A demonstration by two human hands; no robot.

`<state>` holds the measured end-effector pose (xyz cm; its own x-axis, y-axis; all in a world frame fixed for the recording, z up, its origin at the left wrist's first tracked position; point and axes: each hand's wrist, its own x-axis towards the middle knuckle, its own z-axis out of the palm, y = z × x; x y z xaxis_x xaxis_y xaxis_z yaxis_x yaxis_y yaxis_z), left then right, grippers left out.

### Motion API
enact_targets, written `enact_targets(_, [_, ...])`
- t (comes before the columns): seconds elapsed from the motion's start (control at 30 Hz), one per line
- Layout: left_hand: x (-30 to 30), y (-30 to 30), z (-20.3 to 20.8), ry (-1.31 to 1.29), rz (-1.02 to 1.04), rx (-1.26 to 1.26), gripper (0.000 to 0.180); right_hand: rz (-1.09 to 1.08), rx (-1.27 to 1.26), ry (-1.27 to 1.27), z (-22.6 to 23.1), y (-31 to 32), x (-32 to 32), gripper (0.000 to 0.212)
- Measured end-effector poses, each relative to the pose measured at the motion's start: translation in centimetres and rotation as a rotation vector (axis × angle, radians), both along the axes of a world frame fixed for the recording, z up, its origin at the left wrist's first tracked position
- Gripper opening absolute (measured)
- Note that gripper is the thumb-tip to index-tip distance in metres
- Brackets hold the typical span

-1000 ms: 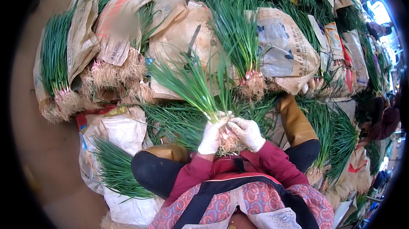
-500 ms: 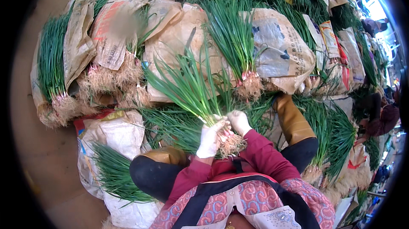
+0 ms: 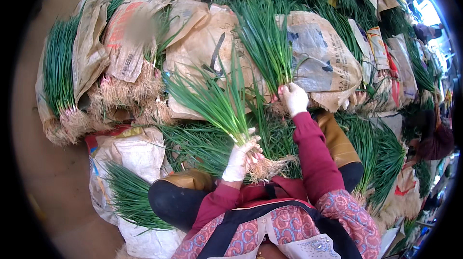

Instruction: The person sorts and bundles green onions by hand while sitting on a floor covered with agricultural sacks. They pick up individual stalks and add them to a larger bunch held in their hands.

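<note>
My left hand [image 3: 241,156], in a white glove, is closed around the lower stems of a bunch of spring onions [image 3: 222,109]. Their green leaves fan up and away to the left. Pinkish bulbs and pale stringy roots [image 3: 264,168] hang out below the fingers. Farther off to the right, my gloved right hand [image 3: 294,99] has its fingers bent in at the bulb end of a second pile of spring onions [image 3: 267,42], which lies across the sacks. The hand covers part of that pile's roots.
Woven sacks [image 3: 323,51] wrap several bundles in a row ahead. More loose spring onions [image 3: 197,145] lie between my legs. At the left, a white sack [image 3: 140,150] has another green bunch [image 3: 130,194] on it. Brown floor [image 3: 62,186] shows beyond; a person [image 3: 436,136] is at far right.
My right hand has left the held bunch and moved forward and right to the pile on the sacks. The left hand keeps its bunch in nearly the same place.
</note>
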<state>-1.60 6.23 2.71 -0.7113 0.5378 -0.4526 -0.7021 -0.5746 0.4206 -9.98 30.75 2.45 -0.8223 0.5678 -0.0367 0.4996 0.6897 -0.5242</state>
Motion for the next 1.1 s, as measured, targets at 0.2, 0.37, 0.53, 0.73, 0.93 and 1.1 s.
enact_targets(0.2, [0.5, 0.4, 0.1, 0.0, 0.006, 0.021, 0.03, 0.283, -0.443, 0.052, 3.7, -7.4, 9.9, 0.026])
enact_targets(0.37, [0.7, 0.2, 0.6, 0.117, -0.14, -0.169, 0.022, 0.398, -0.314, 0.001, 4.1, -9.5, 12.9, 0.033])
enact_targets(0.53, [1.5, 1.2, 0.2, -0.012, -0.085, -0.235, 0.02, 0.243, -0.776, -0.045, 0.5, -8.6, 7.7, 0.029])
enact_targets(0.73, [1.4, 0.9, -0.6, -0.002, -0.036, -0.17, 0.018, 0.392, -0.743, 0.034, -7.1, -8.7, 10.0, 0.018])
enact_targets(0.93, [1.4, -0.1, -0.7, -0.023, 0.072, 0.055, 0.025, 0.469, -0.164, -0.477, -4.3, -7.5, 10.8, 0.035])
enact_targets(1.1, [0.7, -0.2, 0.2, -0.066, 0.039, 0.115, 0.051, 0.043, 0.037, 0.011, -1.0, -1.9, 0.5, 0.037])
